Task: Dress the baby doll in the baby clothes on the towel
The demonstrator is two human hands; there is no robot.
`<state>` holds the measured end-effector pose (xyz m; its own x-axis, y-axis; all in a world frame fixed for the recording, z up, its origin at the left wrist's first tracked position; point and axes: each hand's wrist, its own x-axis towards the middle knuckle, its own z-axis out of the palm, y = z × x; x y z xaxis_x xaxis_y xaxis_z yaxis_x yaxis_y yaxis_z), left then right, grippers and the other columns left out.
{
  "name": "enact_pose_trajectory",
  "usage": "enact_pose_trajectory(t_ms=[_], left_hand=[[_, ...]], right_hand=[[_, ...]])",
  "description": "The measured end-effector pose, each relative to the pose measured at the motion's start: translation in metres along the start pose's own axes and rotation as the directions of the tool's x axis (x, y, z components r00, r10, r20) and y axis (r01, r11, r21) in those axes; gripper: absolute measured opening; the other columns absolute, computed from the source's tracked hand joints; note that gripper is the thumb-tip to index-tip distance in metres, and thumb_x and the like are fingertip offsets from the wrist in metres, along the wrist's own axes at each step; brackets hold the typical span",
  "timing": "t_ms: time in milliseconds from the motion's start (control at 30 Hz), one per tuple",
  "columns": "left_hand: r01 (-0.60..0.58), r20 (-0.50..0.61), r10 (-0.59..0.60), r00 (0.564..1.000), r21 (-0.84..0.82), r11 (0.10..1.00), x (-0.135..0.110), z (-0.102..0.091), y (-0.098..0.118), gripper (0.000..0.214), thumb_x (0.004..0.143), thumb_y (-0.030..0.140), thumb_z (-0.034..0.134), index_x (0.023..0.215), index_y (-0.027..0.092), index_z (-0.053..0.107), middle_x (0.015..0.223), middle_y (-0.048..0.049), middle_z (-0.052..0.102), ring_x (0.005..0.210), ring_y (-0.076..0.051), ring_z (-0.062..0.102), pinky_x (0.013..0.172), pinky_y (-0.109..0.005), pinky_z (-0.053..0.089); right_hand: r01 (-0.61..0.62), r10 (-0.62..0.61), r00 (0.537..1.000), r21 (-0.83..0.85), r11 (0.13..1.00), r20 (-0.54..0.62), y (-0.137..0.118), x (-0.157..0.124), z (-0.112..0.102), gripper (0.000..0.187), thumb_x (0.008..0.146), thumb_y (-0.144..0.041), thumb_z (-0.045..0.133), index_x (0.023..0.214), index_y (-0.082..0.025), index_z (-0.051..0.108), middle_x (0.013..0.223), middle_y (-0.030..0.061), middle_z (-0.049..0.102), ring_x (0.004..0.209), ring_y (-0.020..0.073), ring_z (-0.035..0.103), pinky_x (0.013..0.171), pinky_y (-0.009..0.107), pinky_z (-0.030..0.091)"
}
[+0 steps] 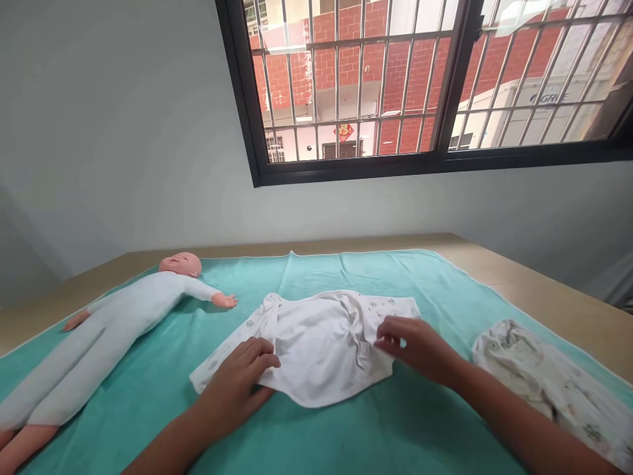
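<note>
A small white baby garment [316, 346] lies spread on a teal towel [148, 382] in front of me. My left hand [236, 386] rests on its left part, fingers curled over the fabric edge. My right hand [415, 346] is on its right side, fingertips pinching a fold of the cloth. A baby doll [113, 316] in a pale one-piece suit lies on its back at the left of the towel, head toward the wall, one arm stretched toward the garment.
Another crumpled white printed cloth [548, 382] lies at the towel's right edge. The towel covers a wooden table [558, 297] that stands against a white wall under a barred window [420, 86].
</note>
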<state>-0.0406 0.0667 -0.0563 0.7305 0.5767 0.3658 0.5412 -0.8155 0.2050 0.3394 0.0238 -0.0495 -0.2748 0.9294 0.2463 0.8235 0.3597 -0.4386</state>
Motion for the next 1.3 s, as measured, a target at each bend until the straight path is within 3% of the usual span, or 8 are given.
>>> enact_pose_trajectory(t_ms=[200,433,633,767,967,1033,1167,1300], left_hand=[[0.066,0.105,-0.068,0.992,0.017,0.998,0.002,-0.005,0.000,0.023,0.076,0.003,0.046,0.088,0.022,0.048,0.097,-0.0027,0.059,0.087,-0.020,0.052,0.075,-0.033,0.045],[-0.017,0.074,0.025,0.997,-0.106,0.994,0.001,-0.006,0.003,0.022,0.090,0.010,0.040,0.096,0.023,0.056,0.095,-0.0049,0.062,0.088,-0.020,0.054,0.079,-0.034,0.044],[-0.015,0.066,0.025,0.998,-0.144,0.989,-0.001,-0.017,0.007,0.018,0.094,0.022,0.042,0.089,0.022,0.060,0.084,-0.0046,0.061,0.080,-0.019,0.055,0.073,-0.033,0.044],[0.020,0.183,0.020,0.983,-0.215,0.977,0.000,-0.019,0.016,0.024,0.093,0.028,0.045,0.075,0.021,0.060,0.071,-0.0026,0.058,0.070,-0.017,0.054,0.067,-0.030,0.042],[0.362,0.334,-0.169,0.927,-0.680,0.638,0.001,-0.021,0.011,0.036,0.091,0.041,0.049,0.066,0.019,0.063,0.057,-0.0007,0.059,0.054,-0.014,0.053,0.060,-0.028,0.041],[0.417,0.231,-0.393,0.890,-0.761,0.497,0.002,-0.024,-0.002,0.040,0.093,0.047,0.044,0.068,0.019,0.059,0.053,0.0007,0.056,0.052,-0.014,0.051,0.059,-0.028,0.040],[0.644,-0.086,-0.781,0.619,-0.515,0.567,0.002,-0.030,-0.041,0.028,0.086,0.049,0.053,0.084,0.022,0.061,0.076,0.0001,0.064,0.070,-0.018,0.056,0.067,-0.028,0.041],[0.796,-0.062,-0.808,0.586,-0.143,0.589,-0.007,-0.026,-0.079,0.036,0.083,0.055,0.051,0.080,0.021,0.063,0.089,-0.0042,0.068,0.083,-0.024,0.061,0.070,-0.031,0.042]], right_hand=[[0.186,-0.189,0.940,0.037,0.982,0.283,-0.045,-0.003,0.004,0.041,0.074,-0.041,0.079,0.109,-0.028,0.064,0.109,0.0030,0.064,0.098,0.0233,0.056,0.083,0.034,0.044],[0.274,-0.236,0.935,-0.114,0.955,0.266,-0.033,-0.002,0.002,0.017,0.096,-0.023,0.048,0.089,-0.022,0.064,0.096,0.0052,0.065,0.089,0.0206,0.058,0.079,0.036,0.043],[0.128,-0.133,0.972,0.042,0.991,0.191,-0.035,-0.012,-0.017,0.017,0.096,-0.027,0.045,0.094,-0.025,0.062,0.094,0.0040,0.063,0.084,0.0178,0.058,0.073,0.031,0.046],[0.017,-0.073,0.941,0.169,0.986,0.330,-0.042,-0.016,-0.028,0.014,0.092,-0.024,0.050,0.088,-0.026,0.064,0.093,0.0021,0.064,0.082,0.0161,0.059,0.073,0.029,0.047],[-0.078,-0.035,0.873,0.211,0.974,0.487,-0.049,-0.011,-0.027,0.012,0.087,-0.029,0.058,0.086,-0.025,0.069,0.088,0.0015,0.067,0.080,0.0168,0.058,0.071,0.028,0.045],[-0.126,0.019,0.911,0.236,0.963,0.412,-0.043,-0.008,-0.024,0.021,0.090,-0.040,0.055,0.088,-0.024,0.069,0.086,0.0021,0.067,0.077,0.0168,0.057,0.069,0.028,0.045],[-0.232,0.230,0.972,0.225,0.946,0.038,-0.002,-0.002,-0.014,0.038,0.093,-0.055,0.043,0.099,-0.025,0.066,0.094,0.0045,0.067,0.080,0.0194,0.058,0.068,0.031,0.045],[-0.422,0.424,0.849,0.080,0.903,-0.314,0.071,0.000,-0.005,0.046,0.086,-0.058,0.048,0.113,-0.023,0.060,0.109,0.0090,0.064,0.090,0.0250,0.061,0.076,0.037,0.048]])
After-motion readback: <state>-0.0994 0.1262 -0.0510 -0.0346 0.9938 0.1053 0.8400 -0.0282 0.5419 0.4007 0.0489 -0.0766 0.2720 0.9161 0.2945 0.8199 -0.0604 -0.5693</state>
